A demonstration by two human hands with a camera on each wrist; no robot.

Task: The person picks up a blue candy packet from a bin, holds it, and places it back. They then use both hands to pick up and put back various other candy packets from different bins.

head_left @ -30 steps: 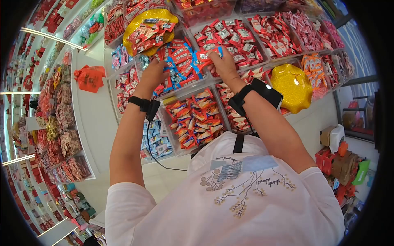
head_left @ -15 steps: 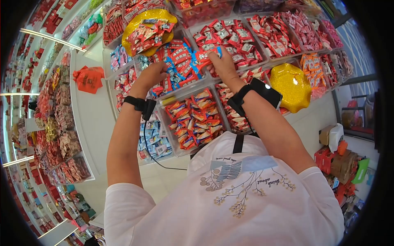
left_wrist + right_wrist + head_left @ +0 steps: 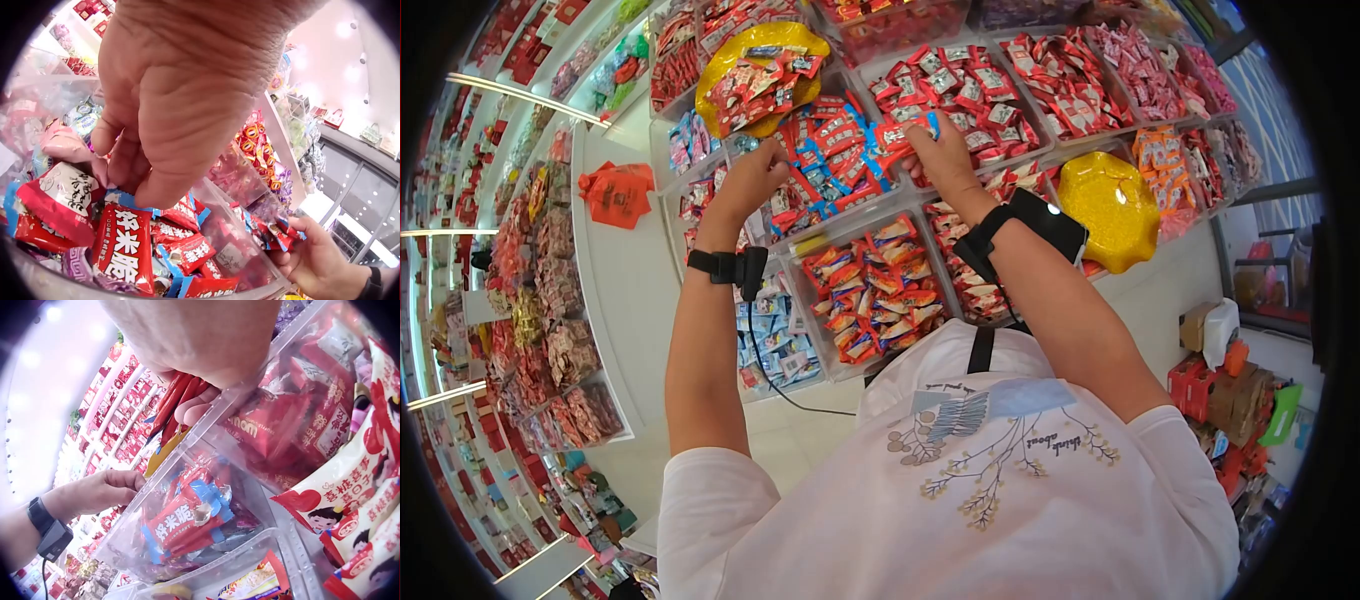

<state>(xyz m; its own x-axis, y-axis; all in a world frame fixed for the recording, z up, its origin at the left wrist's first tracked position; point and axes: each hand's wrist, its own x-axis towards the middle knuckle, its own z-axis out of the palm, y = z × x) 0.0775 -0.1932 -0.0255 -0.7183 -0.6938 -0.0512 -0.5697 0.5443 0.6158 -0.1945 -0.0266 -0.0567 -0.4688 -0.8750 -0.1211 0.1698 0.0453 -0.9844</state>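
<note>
My right hand (image 3: 945, 163) grips several red snack packets with blue ends (image 3: 895, 138), seen edge-on as red packets (image 3: 172, 409) in the right wrist view. It is above the right side of a clear bin (image 3: 169, 481) of the same kind of packets. My left hand (image 3: 750, 183) hovers at that bin's left side, fingers loosely curled downward, with nothing visible between them. Below those fingers in the left wrist view lie a red packet with white lettering (image 3: 125, 247) and a pink-and-red packet (image 3: 62, 197).
A gold scalloped plate (image 3: 712, 95) heaped with red packets sits beyond my left hand. Another gold plate (image 3: 1108, 212) is at the right. Clear bins of orange-red packets (image 3: 875, 290) and red sweets (image 3: 955, 95) surround the work. A red bag (image 3: 616, 194) lies on the white counter (image 3: 635, 290).
My left hand has drawn left from the red-and-blue packets toward the bin's left side. My right hand has stayed nearly still, keeping its hold on the packets.
</note>
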